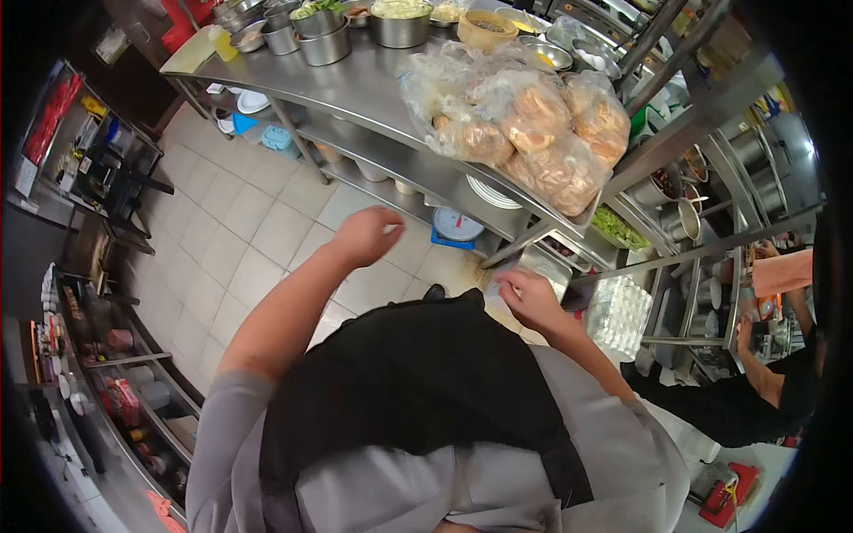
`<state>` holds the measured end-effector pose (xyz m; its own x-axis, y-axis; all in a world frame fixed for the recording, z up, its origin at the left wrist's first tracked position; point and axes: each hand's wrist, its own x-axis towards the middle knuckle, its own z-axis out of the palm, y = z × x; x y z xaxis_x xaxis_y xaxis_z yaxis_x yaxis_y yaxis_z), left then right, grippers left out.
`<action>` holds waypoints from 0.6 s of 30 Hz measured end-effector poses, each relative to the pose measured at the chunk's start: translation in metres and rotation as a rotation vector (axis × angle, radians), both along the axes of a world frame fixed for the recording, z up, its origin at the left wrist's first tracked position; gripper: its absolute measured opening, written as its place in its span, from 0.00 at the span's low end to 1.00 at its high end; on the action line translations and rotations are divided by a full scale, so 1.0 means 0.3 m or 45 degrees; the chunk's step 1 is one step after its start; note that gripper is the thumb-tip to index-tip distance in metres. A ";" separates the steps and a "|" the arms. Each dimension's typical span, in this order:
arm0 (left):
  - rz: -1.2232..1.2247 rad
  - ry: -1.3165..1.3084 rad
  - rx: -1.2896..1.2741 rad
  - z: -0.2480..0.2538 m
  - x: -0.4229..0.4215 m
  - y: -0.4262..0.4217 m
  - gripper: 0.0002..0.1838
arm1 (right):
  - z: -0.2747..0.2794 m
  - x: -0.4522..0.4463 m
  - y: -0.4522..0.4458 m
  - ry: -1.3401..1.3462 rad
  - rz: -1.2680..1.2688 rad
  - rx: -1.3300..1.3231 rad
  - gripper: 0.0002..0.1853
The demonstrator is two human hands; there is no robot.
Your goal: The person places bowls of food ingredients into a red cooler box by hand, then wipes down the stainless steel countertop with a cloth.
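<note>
apparently empty, the left hand (369, 237) and right hand (527, 298) curl loosely, half open; plastic bags of food (531, 120) heap at the edge of the steel table (355, 87), where a bump could slide one off.

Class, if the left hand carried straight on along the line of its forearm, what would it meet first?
Probably the near edge of the steel table, beside the filled plastic bags. How high the left hand is against that edge is unclear, so it might meet the bags instead.
</note>
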<state>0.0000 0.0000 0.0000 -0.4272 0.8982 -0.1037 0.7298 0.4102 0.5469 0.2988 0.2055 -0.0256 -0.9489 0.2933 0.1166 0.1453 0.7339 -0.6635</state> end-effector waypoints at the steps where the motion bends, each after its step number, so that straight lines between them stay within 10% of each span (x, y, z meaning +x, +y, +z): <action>1: -0.100 -0.006 0.040 0.013 0.028 0.033 0.16 | 0.043 -0.042 -0.038 0.087 0.004 -0.015 0.09; 9: -0.322 0.165 0.381 0.039 -0.218 0.436 0.24 | 0.128 -0.508 0.162 0.221 0.222 0.213 0.13; 18: -0.642 0.383 0.683 0.071 -0.413 0.623 0.17 | 0.168 -0.655 0.213 0.442 -0.364 0.581 0.15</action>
<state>-0.1238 0.1869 0.0214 0.1034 0.8853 0.4534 0.9051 -0.2727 0.3262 0.1023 0.2695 0.0249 -0.7253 0.3773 0.5759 0.2097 0.9178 -0.3373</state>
